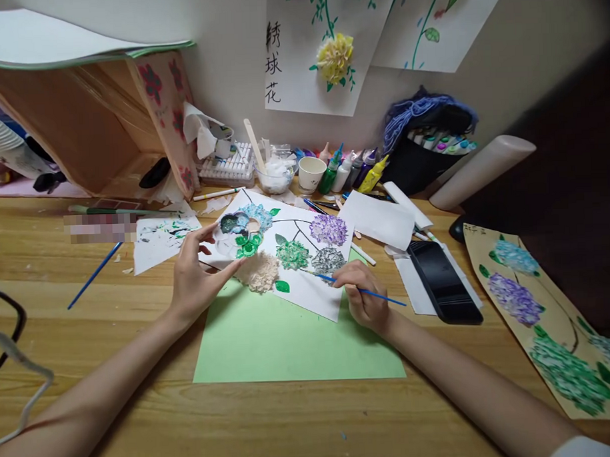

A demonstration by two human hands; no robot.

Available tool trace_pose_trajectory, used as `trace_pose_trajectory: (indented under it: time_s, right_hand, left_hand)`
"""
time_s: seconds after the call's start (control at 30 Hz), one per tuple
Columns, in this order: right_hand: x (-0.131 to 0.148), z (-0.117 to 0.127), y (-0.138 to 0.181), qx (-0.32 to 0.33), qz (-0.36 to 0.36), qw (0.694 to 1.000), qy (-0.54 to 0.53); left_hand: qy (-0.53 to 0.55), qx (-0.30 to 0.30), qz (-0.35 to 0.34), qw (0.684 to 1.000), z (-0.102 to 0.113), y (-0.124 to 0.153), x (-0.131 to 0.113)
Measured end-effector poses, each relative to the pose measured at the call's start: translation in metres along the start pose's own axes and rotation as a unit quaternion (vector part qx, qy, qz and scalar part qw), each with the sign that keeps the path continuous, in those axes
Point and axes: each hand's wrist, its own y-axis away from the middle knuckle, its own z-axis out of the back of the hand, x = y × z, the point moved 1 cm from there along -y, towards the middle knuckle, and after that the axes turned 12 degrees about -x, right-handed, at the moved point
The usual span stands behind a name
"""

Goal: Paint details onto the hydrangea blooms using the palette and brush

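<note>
A white sheet point(307, 288) painted with purple, green, blue and grey flower clusters lies on a green paper point(289, 342) on the wooden desk. My right hand point(362, 293) is closed on a thin blue paintbrush point(382, 296) whose tip touches the sheet near the grey flower point(329, 259). My left hand point(194, 276) holds a flower-shaped paint palette point(238, 234) by its edge, thumb and fingers pinching it just above the sheet. A cream paper flower point(259, 273) sits on the sheet beside that hand.
A black phone point(444, 283) lies right of the sheet. Paint bottles point(348, 172), a paper cup point(312, 173), a bowl point(274, 177) and markers point(442, 144) line the wall. Another blue brush point(94, 276) lies left. A tan flower painting point(543, 313) is at right.
</note>
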Motion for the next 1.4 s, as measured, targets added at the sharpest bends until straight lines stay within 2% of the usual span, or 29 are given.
trace_pose_trajectory:
  time_s: [0.43,0.6,0.73,0.93,1.2,1.4]
  right_hand:
    - [-0.0023,-0.0037,0.0024,0.031,-0.028,0.999,-0.009]
    - [-0.0029,-0.0030,0.0036,0.008,-0.026,1.000,0.004]
    - [-0.0022,-0.0045,0.0018,0.018,-0.031,0.999,0.021]
    - [-0.0005,-0.0045,0.0022,0.018,-0.008,1.000,-0.011]
    - [-0.0018,-0.0053,0.0019,0.018,-0.018,1.000,0.015]
    - [-0.0008,-0.0054,0.0022,0.021,0.003,1.000,-0.020]
  left_hand:
    - [0.012,0.012,-0.011,1.000,-0.0029,0.0035,-0.0013]
    - [0.009,0.014,-0.012,1.000,-0.0029,0.0035,-0.0013]
    - [0.011,0.013,-0.017,1.000,-0.0033,0.0037,-0.0009]
    - [0.012,0.011,-0.019,1.000,-0.0028,0.0034,-0.0023]
    - [0.009,0.014,-0.018,1.000,-0.0027,0.0038,-0.0028]
    - [0.016,0.007,-0.030,0.999,-0.0035,0.0036,-0.0012]
